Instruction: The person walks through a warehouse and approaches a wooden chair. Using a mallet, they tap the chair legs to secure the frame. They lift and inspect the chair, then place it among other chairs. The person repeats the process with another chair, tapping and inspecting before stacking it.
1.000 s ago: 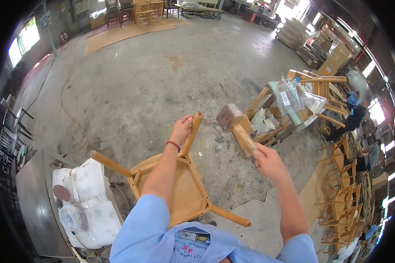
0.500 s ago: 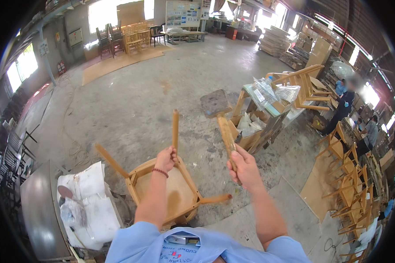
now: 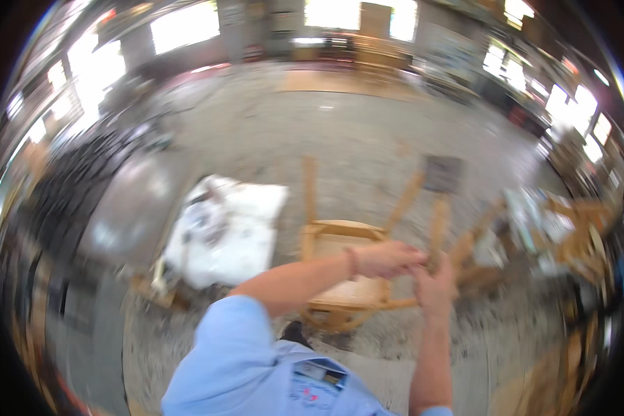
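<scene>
My right hand is closed round the handle of a mallet, which points away from me with its dark, blocky head at the far end. Reaching across from the left, my left hand has its closed fingertips against the right hand by the lower handle. Motion blur hides whether it pinches anything small. Beneath my forearm an upturned wooden chair rests on the floor. Two of its legs rise at the far side; another, nearer me, extends right towards my right wrist.
A padded white surface with a clear plastic bundle stands left of the chair, beside a grey metal sheet. Wooden chairs and a plastic-covered table are blurred at right. More furniture stands by the far wall.
My view has swung left, so the chair appears farther right. My left hand has left the chair leg and come to the right hand, which still holds the mallet.
</scene>
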Tool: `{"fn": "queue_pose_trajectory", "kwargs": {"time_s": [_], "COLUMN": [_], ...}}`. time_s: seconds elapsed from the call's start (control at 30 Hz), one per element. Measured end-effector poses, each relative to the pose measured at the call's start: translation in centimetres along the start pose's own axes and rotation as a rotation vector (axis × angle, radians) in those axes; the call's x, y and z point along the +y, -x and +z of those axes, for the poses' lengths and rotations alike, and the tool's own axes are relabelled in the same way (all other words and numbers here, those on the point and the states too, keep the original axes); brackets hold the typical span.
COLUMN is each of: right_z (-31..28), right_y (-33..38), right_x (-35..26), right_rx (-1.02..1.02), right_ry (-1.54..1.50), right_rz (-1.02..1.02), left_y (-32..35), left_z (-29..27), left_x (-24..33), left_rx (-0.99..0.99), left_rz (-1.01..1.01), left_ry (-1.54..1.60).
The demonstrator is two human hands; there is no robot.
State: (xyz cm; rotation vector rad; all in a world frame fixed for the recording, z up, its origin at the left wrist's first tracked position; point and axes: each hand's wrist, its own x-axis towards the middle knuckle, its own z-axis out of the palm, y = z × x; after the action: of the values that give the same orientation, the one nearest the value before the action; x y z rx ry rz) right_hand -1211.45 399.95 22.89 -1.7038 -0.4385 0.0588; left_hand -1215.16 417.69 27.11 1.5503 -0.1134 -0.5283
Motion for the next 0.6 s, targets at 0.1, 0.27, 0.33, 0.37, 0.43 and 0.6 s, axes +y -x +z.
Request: {"fn": "queue_pose_trajectory", "kwargs": {"time_s": [0.1, 0.27, 0.33, 0.37, 0.43, 0.6], "right_z": [3.8, 12.7, 16.0, 17.3, 20.3, 27.3], "right_y": [0.6, -2.3, -3.9, -4.5, -5.7, -8.7], "right_x": [-3.3, -3.8, -4.0, -4.0, -3.9, -3.7], "right_rx": [-0.107, -0.173, -0.215, -0.222, -0.271, -0.302], "right_ry": [-0.146, -0.351, -0.455, -0.5, -0.6, -0.574], "right_rz": [0.066, 0.161, 0.246, 0.291, 0.416, 0.58], "left_y": [1.3, 7.0, 8.6, 9.2, 9.6, 13.1], "left_z": [-2.4, -8.0, -10.6, -12.0, -14.6, -20.7], "left_x": [-2.9, -5.3, -6.4, -7.0, -8.4, -9.2], "left_rx": [0.037, 0.499, 0.596, 0.667, 0.772, 0.76], "left_rz": [0.147, 0.416, 0.489, 0.544, 0.658, 0.486], "left_ry": [0.164, 0.024, -0.102, -0.163, -0.273, 0.015]}}
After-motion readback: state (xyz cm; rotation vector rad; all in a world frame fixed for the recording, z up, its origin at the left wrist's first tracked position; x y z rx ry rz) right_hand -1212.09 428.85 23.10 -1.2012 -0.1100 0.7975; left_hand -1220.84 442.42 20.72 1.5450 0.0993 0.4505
